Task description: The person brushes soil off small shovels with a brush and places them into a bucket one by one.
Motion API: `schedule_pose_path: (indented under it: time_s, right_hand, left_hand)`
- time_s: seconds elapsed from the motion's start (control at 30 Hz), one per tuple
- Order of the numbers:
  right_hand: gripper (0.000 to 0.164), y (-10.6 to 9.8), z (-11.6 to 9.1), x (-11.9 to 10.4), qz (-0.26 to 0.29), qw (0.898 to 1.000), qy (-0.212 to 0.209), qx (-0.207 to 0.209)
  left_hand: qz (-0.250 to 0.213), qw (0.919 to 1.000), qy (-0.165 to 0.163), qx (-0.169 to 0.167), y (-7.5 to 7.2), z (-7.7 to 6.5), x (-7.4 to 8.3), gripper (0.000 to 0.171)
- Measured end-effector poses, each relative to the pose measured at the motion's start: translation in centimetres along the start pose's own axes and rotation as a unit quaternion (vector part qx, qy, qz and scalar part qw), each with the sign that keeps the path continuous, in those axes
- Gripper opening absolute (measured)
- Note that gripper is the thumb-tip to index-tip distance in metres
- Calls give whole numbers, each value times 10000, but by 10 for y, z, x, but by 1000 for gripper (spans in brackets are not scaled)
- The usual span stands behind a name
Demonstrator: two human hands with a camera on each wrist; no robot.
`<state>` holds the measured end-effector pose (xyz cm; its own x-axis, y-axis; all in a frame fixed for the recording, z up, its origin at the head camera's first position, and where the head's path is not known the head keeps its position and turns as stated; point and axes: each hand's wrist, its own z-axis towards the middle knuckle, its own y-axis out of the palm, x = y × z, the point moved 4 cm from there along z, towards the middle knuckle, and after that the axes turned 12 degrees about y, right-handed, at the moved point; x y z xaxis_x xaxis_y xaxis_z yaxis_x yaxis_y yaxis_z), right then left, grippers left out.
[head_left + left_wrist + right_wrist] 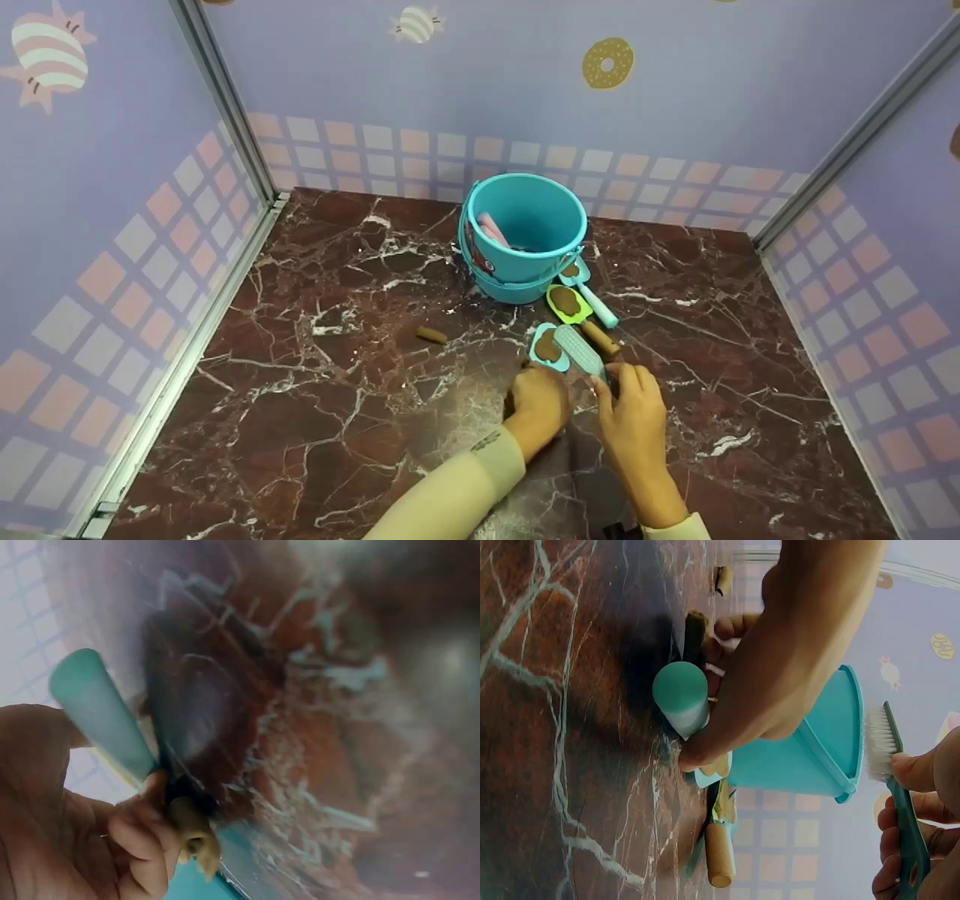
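My left hand (pixel 540 394) is low over the marble-patterned surface, its fingers curled at a short brown roll (pixel 195 836). A small light-blue toy shovel (pixel 538 348) lies beside it, with a brown lump on its blade; its teal-ended handle (pixel 681 690) passes under that hand. My right hand (pixel 634 412) grips a dark-green brush (pixel 907 832) by its handle, with the white bristles (pixel 880 742) away from the palm. In the head view the brush (pixel 579 351) overlaps the light-blue shovel's edge.
A turquoise bucket (pixel 525 274) with something pink inside stands behind the shovels. A lime-green shovel (pixel 581 316) with a brown handle and another pale-blue shovel (pixel 598 306) lie by its base. Another brown roll (pixel 431 334) lies to the left. Patterned walls enclose the surface.
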<state>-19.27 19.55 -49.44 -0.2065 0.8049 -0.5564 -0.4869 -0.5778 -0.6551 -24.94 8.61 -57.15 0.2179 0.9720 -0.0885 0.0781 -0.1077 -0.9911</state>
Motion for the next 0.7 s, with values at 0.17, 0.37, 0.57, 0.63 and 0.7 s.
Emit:
schedule_pose_path:
  time_s: [0.17, 0.37, 0.57, 0.63, 0.7]
  right_hand:
    - [26, -2, 0, 1, 30, 10000, 48, 25]
    - [25, -2, 1, 2, 38, 9999, 110, 69]
    - [24, -2, 1, 3, 30, 9999, 86, 47]
    - [23, -3, 2, 4, 47, 9999, 99, 38]
    - [23, -4, 4, 4, 57, 9999, 130, 62]
  left_hand:
    - [306, 9990, 67, -305, 1, 10, 6, 41]
    - [-357, 9993, -105, -84, -2, 10, -2, 30]
    - [-555, 9978, -123, 345, -10, 3, -13, 33]
    - [-597, 9966, -101, 558, -14, -2, -19, 35]
    - [-639, 9953, -4, 724, -18, -7, -28, 38]
